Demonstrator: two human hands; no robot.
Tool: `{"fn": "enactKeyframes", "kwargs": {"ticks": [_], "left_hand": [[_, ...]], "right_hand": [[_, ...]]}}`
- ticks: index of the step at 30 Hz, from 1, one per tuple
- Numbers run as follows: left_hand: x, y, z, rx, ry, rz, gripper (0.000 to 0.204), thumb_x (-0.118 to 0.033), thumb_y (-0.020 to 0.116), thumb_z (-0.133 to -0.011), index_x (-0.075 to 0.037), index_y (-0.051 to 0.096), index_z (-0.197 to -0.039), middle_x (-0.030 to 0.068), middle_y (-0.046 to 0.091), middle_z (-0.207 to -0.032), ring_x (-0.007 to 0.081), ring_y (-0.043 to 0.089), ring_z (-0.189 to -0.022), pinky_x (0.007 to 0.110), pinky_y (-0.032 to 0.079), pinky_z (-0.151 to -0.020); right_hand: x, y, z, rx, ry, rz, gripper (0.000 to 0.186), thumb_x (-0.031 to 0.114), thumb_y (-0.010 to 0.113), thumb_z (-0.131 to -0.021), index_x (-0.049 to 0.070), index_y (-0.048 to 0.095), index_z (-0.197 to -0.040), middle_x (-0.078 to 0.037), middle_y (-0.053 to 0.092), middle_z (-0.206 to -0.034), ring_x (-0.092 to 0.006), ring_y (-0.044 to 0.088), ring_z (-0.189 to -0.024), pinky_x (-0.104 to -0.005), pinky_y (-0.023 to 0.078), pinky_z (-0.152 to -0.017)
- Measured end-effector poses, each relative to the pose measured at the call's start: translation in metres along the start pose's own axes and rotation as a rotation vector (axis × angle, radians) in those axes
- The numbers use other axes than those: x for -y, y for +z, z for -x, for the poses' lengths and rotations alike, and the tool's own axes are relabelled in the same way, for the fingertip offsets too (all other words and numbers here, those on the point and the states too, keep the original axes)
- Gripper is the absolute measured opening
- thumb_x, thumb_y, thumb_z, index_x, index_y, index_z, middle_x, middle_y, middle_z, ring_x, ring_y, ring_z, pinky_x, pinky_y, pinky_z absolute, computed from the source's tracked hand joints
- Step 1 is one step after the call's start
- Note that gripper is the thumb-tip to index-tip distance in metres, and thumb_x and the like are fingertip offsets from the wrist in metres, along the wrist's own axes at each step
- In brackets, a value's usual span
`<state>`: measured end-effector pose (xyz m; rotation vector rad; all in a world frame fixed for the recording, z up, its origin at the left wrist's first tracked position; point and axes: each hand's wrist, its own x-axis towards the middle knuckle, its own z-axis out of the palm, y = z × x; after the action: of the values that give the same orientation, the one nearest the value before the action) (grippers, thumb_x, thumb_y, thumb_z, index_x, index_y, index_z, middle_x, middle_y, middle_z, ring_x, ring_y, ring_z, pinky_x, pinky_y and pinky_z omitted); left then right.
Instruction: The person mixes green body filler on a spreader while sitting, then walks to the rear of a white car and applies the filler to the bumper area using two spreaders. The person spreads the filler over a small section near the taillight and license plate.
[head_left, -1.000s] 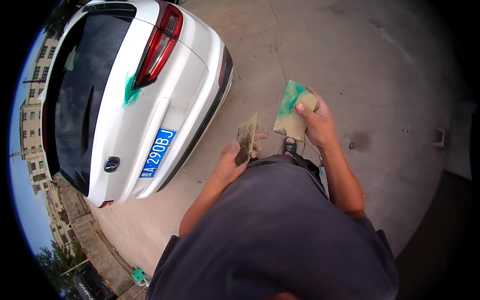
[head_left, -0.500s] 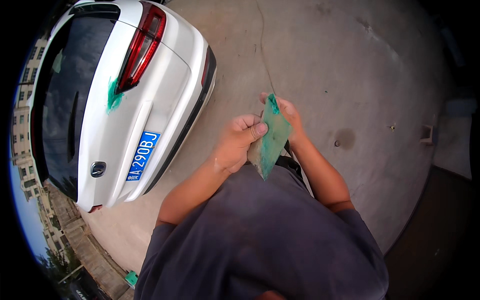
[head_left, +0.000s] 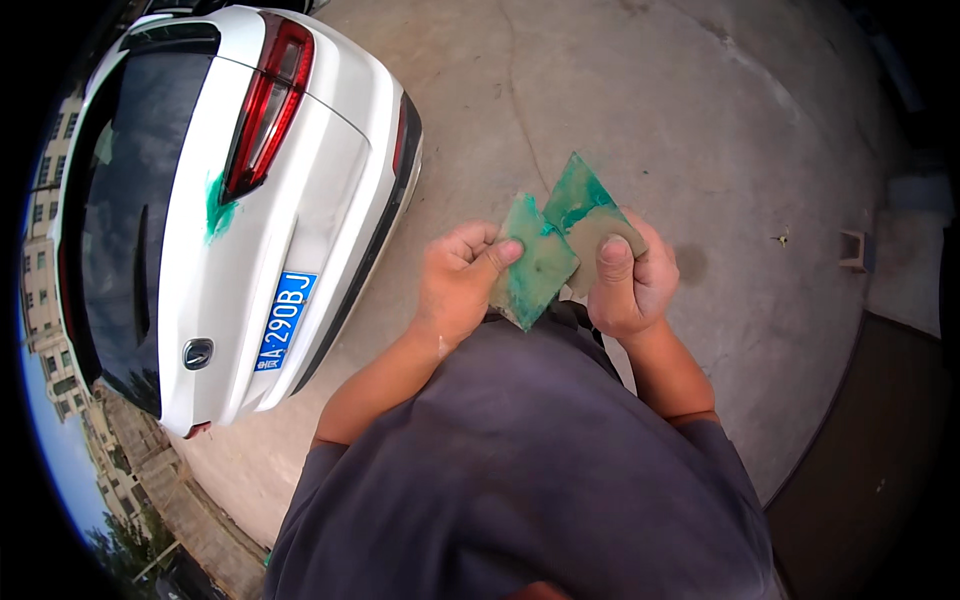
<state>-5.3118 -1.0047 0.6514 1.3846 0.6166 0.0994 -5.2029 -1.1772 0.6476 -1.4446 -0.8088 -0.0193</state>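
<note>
My left hand grips a flat, four-cornered putty spreader, smeared with green, thumb pressed on its face. In my right hand is a second flat putty spreader, with thicker wet green paste across its upper part. The two spreaders meet or overlap along their facing edges in front of my body; whether they press together I cannot tell. On the white car to the left, a green putty patch lies beside the lower tip of the red tail light.
The car's rear window and blue number plate face me on the left. Concrete floor stretches ahead and right. A small block-like object stands at the right, near a dark panel or mat.
My right hand has come out from behind the left spreader and moved right, bringing its own green-smeared spreader into sight. The left hand still holds its spreader, at a slightly different tilt.
</note>
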Motion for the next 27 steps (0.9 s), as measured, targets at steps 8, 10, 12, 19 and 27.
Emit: {"fn": "enactKeyframes", "kwargs": {"ticks": [8,10,12,19,27], "left_hand": [[-0.017,0.001,0.012,-0.026,0.039,0.114,0.014,-0.009,0.073,-0.091,0.004,0.068,-0.095,-0.0013,0.065,-0.076,0.0016,0.052,-0.066,0.019,0.039,-0.057],[-0.015,-0.002,0.013,-0.042,0.053,0.101,0.014,-0.008,0.072,-0.091,0.004,0.068,-0.095,-0.0009,0.065,-0.076,0.0019,0.053,-0.066,0.019,0.04,-0.057],[-0.01,-0.006,0.012,-0.048,0.061,0.07,0.013,-0.008,0.072,-0.091,0.004,0.068,-0.095,-0.0011,0.065,-0.077,0.0021,0.053,-0.066,0.019,0.04,-0.058],[-0.017,-0.002,0.007,-0.124,0.099,0.135,0.014,-0.009,0.075,-0.089,0.003,0.068,-0.092,-0.0034,0.059,-0.075,0.0024,0.048,-0.067,0.02,0.037,-0.059],[-0.024,0.017,0.003,0.052,0.174,-0.185,0.015,-0.009,0.076,-0.088,0.003,0.069,-0.092,-0.003,0.059,-0.074,0.0041,0.048,-0.069,0.022,0.039,-0.06]], "right_hand": [[-0.017,-0.007,0.012,0.351,-0.171,0.159,0.027,0.004,0.073,-0.082,-0.005,0.058,-0.102,-0.012,0.056,-0.066,-0.0313,0.055,-0.052,-0.0391,0.044,-0.049],[-0.018,-0.004,0.015,0.317,-0.214,0.136,0.024,0.004,0.073,-0.081,-0.004,0.058,-0.098,-0.012,0.055,-0.065,-0.0322,0.053,-0.051,-0.0403,0.042,-0.048],[-0.021,-0.004,0.018,0.318,-0.225,0.113,0.023,0.005,0.073,-0.082,-0.003,0.058,-0.096,-0.012,0.054,-0.065,-0.0329,0.053,-0.051,-0.041,0.042,-0.048],[-0.041,-0.018,0.026,0.423,-0.211,0.254,0.021,0.014,0.064,-0.095,-0.005,0.056,-0.102,-0.009,0.054,-0.066,-0.0243,0.052,-0.052,-0.0357,0.042,-0.049],[-0.014,-0.031,0.005,0.017,-0.057,-0.044,0.038,0.029,0.054,-0.105,-0.007,0.057,-0.117,-0.002,0.061,-0.086,-0.0086,0.052,-0.075,-0.024,0.044,-0.068]]}}
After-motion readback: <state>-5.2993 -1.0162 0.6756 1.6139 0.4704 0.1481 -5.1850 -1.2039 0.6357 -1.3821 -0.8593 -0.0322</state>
